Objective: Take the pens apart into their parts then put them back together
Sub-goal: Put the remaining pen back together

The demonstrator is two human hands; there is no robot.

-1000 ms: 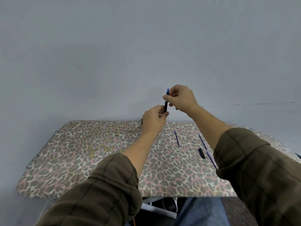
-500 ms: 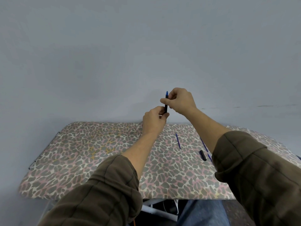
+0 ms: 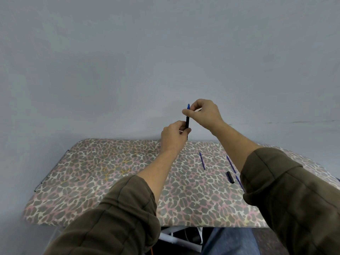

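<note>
On table [image 3: 92,172]: refill [image 3: 202,161], black cap [image 3: 230,177]; right sleeve [image 3: 285,190] overlaps probable second refill [image 3: 230,163].

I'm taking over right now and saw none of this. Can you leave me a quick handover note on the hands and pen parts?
Left hand grips the dark lower barrel of the pen, held upright. Right hand pinches its blue top end.
On the table: a blue refill, a second refill by the right sleeve, a short black piece beside it.
Done: some dismantling, judging by loose parts. Left: reassemble those; whether the held pen is opening or closing is unclear.
</note>
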